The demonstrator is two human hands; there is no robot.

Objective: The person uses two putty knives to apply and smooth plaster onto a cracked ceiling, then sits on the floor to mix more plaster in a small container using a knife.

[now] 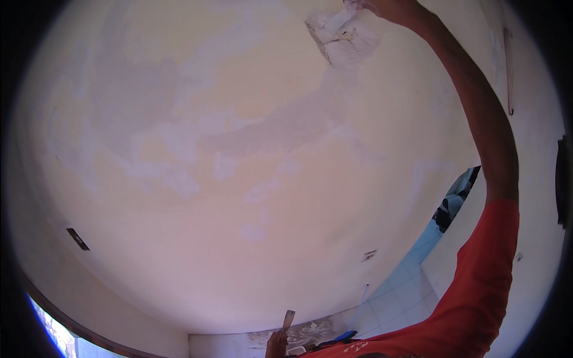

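My right arm reaches up in its red sleeve. At the top edge my right hand is closed on the handle of a wide putty knife. Its whitish, putty-smeared blade lies against the pale yellow wall, above a damp-looking grey patch. Low in the view my left hand is closed around a narrow flat scraper, which points upward. The lower part of that hand is cut off by the frame edge.
A dark wall box sits at the left, a socket at the lower right. A broom with a blue head stands by the tiles. An opening or mirror shows beside my right arm. A thin pipe hangs right.
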